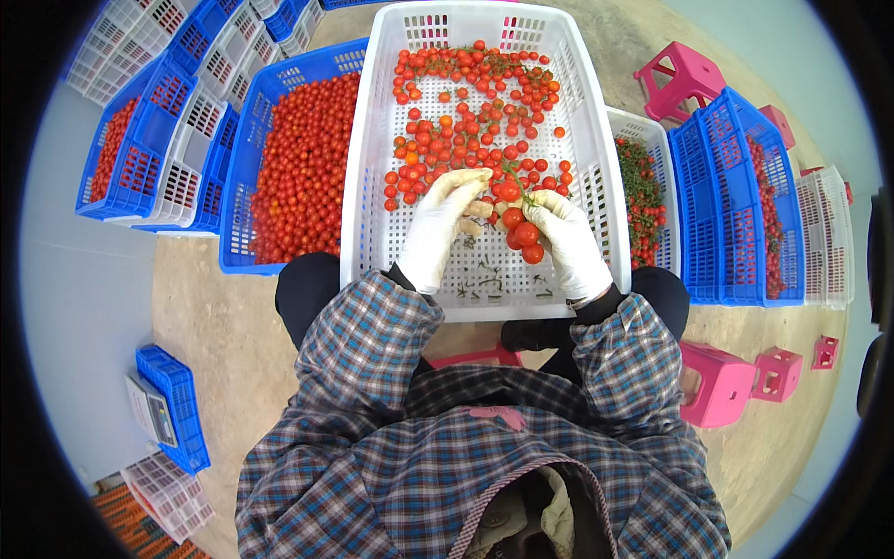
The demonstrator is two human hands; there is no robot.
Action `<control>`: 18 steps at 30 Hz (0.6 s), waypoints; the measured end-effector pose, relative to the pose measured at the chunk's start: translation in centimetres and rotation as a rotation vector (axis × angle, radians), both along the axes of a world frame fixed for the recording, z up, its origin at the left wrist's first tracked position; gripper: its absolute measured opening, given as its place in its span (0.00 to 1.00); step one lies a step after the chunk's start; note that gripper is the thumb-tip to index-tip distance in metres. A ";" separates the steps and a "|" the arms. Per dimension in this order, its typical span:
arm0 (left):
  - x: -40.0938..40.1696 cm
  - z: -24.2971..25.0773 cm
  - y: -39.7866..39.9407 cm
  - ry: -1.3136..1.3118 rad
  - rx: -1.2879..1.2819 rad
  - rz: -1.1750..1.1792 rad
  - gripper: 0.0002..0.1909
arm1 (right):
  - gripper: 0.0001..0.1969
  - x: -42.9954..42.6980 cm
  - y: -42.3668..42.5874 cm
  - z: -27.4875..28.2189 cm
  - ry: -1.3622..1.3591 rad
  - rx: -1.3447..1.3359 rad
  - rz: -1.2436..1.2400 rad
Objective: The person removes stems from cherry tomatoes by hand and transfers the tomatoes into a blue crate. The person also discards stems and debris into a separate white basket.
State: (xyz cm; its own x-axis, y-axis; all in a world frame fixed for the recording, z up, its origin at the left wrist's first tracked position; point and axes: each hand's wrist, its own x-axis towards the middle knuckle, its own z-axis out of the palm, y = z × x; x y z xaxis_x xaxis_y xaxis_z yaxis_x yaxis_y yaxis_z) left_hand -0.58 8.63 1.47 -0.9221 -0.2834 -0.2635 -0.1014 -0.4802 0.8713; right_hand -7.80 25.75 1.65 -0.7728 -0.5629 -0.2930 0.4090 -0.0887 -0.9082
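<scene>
My right hand (567, 241), in a white glove, pinches the green stem of a cherry tomato truss (518, 225). Several red fruits hang from that stem to the left of the fingers. Just left of the truss is my left hand (440, 227), also gloved, with stained fingertips. Its fingers are spread and I see nothing between them. Both hands are over a white perforated crate (357, 175). Loose red and orange cherry tomatoes (447, 143) lie in its middle and far part, some still on stems. Bits of green stem (489, 279) are scattered near its front.
A blue crate (237, 202) full of loose tomatoes stands at left, before stacked crates (178, 150). At right are a white crate (663, 129) with tomatoes on vines and stacked blue crates (733, 209). Pink stools (723, 391) and a scale (157, 412) on a blue crate are farther off.
</scene>
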 end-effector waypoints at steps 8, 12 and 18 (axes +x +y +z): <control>-0.5 0.3 0.0 -0.080 -0.202 -0.182 0.13 | 0.11 -0.1 0.7 -0.2 -0.102 -0.123 0.136; -0.1 0.0 -0.2 0.135 0.171 -0.106 0.16 | 0.11 -0.4 0.5 -0.5 -0.084 -0.238 0.050; 0.3 -0.3 0.1 -0.095 -0.123 -0.172 0.20 | 0.12 -0.1 0.4 0.2 0.048 -0.182 -0.073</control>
State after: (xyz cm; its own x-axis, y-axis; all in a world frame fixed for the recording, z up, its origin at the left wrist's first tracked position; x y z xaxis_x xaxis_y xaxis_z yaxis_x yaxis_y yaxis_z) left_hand -0.33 8.74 1.17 -0.9324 -0.1592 -0.3245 -0.2570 -0.3395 0.9048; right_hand -7.89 26.11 1.86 -0.8244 -0.5449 -0.1532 0.3520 -0.2815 -0.8927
